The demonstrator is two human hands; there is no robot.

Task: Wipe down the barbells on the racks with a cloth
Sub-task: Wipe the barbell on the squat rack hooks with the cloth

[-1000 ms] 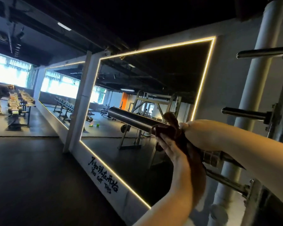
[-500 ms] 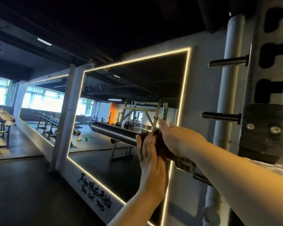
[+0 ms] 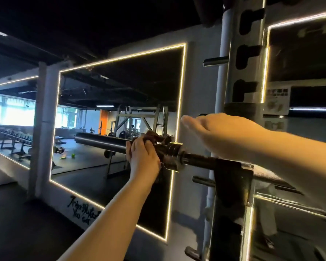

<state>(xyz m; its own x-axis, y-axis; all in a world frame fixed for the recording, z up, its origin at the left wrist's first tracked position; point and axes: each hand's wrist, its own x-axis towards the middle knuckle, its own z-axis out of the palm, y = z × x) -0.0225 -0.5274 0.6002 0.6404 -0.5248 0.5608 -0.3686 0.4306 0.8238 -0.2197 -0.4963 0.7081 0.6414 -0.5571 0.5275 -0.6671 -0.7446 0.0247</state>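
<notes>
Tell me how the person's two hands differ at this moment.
The left hand curls its fingers around the brown cloth on the barbell; the right hand has straight fingers and holds nothing. The left hand is at the bar's thick sleeve, while the right hand is higher and nearer the rack upright. Both hands are bare and reach toward the same end of the bar.
</notes>
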